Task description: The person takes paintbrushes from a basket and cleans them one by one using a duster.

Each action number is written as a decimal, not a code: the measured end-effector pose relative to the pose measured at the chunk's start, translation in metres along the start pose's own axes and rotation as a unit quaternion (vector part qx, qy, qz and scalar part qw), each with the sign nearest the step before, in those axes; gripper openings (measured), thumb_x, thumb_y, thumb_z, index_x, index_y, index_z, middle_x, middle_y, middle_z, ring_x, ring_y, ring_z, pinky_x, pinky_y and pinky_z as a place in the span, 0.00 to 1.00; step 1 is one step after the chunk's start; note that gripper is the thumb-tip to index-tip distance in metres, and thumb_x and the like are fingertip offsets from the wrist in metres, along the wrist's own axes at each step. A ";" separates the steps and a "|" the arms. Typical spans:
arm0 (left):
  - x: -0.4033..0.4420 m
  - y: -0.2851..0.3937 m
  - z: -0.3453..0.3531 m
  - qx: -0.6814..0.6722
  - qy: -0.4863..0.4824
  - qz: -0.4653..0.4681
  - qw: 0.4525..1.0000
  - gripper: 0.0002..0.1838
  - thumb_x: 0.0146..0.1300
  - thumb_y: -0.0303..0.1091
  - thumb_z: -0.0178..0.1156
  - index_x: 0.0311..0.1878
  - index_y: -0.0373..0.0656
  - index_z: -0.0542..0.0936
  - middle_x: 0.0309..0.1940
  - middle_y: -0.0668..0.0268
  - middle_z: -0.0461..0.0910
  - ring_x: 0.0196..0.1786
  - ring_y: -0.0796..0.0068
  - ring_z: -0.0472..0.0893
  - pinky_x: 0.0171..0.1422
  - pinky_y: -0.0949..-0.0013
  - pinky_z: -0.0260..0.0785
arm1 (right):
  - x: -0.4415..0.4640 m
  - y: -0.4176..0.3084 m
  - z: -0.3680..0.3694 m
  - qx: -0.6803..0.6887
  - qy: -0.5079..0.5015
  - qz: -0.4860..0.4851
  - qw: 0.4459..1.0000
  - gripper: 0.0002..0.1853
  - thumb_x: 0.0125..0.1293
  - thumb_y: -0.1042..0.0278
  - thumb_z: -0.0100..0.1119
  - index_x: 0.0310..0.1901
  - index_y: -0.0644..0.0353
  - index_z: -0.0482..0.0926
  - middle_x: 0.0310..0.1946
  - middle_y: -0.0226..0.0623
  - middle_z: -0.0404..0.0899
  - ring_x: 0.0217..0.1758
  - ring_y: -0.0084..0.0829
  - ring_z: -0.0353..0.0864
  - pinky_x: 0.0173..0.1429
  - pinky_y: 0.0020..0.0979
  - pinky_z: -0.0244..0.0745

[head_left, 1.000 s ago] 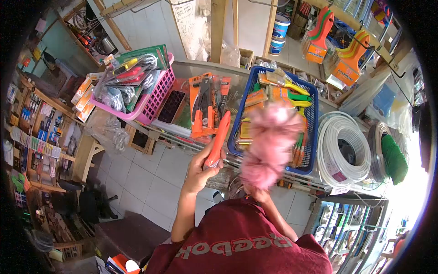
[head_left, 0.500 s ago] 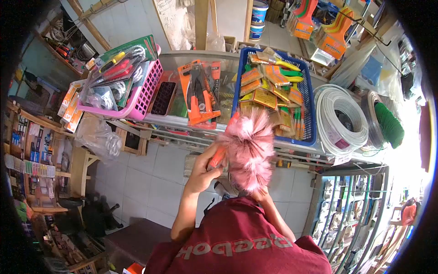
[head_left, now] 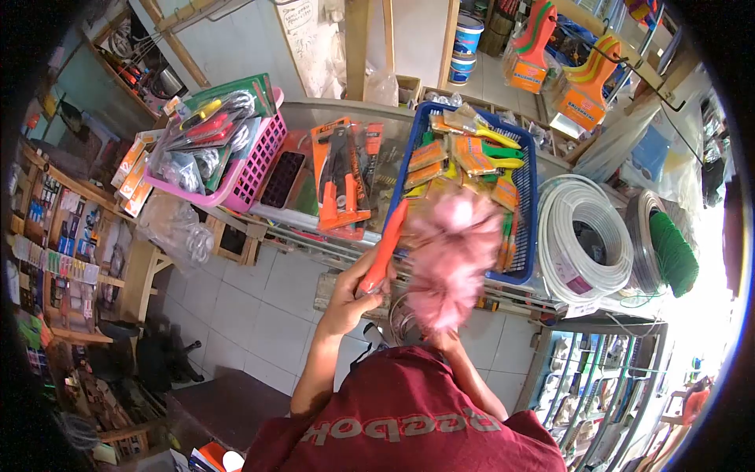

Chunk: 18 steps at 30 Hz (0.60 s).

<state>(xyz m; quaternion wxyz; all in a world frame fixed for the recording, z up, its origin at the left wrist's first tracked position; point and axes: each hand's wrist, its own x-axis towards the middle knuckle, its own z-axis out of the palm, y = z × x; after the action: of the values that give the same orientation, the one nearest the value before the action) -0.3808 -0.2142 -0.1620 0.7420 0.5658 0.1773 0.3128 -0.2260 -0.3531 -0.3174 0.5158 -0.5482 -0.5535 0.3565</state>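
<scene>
My left hand is closed around a long, tapering orange-handled tool, held at a slant above the front edge of the counter; its exact kind is unclear. In my right hand is a fluffy pink duster, its head blurred by motion. The duster's handle and most of my fingers there are hidden. Behind the duster lies a blue plastic basket of packaged paintbrushes with green and yellow handles. Left of the basket, an orange-handled riveter-like tool rests in its packaging on the glass counter.
A pink basket with bagged tools and cables stands at the counter's left. White cable coils and a green roll sit to the right. Shelves line the left side, and a display case stands lower right.
The duster head has swung right and is now blurred over the blue basket's near side. More of the orange-handled tool shows in my left hand. The view has shifted slightly.
</scene>
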 end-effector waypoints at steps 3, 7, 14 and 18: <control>0.010 -0.001 0.013 0.036 0.012 0.035 0.999 0.36 0.47 0.25 0.54 0.65 0.33 0.64 0.43 0.68 0.70 0.38 0.82 0.69 0.45 0.76 0.63 | -0.001 0.001 -0.010 -0.011 -0.003 -0.010 1.000 0.19 0.63 0.71 0.54 0.56 0.59 0.68 0.54 0.36 0.71 0.61 0.33 0.67 0.67 0.36 0.58; 0.017 -0.007 0.026 0.033 0.059 0.040 0.997 0.28 0.45 0.30 0.59 0.54 0.32 0.72 0.48 0.63 0.74 0.44 0.73 0.75 0.47 0.72 0.68 | -0.002 0.001 -0.022 -0.023 -0.007 -0.026 0.999 0.19 0.63 0.72 0.54 0.55 0.59 0.68 0.54 0.36 0.71 0.60 0.34 0.67 0.67 0.36 0.59; 0.032 -0.023 0.052 -0.023 0.099 0.095 0.990 0.31 0.49 0.30 0.59 0.59 0.33 0.68 0.53 0.62 0.73 0.51 0.72 0.74 0.51 0.70 0.68 | 0.000 0.002 -0.040 -0.023 -0.016 -0.048 0.998 0.18 0.63 0.72 0.53 0.55 0.60 0.68 0.53 0.36 0.71 0.60 0.34 0.67 0.66 0.36 0.59; 0.040 -0.002 0.063 0.031 0.073 0.058 0.995 0.28 0.52 0.29 0.58 0.58 0.34 0.68 0.40 0.67 0.72 0.39 0.78 0.71 0.46 0.74 0.65 | -0.001 0.002 -0.048 -0.035 -0.030 -0.067 0.997 0.18 0.63 0.72 0.53 0.55 0.60 0.69 0.53 0.36 0.71 0.60 0.34 0.67 0.66 0.36 0.60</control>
<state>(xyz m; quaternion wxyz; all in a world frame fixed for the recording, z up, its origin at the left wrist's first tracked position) -0.3115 -0.2343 -0.1418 0.6896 0.5735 0.2076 0.3905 -0.1793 -0.3618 -0.3096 0.5020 -0.5169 -0.6162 0.3180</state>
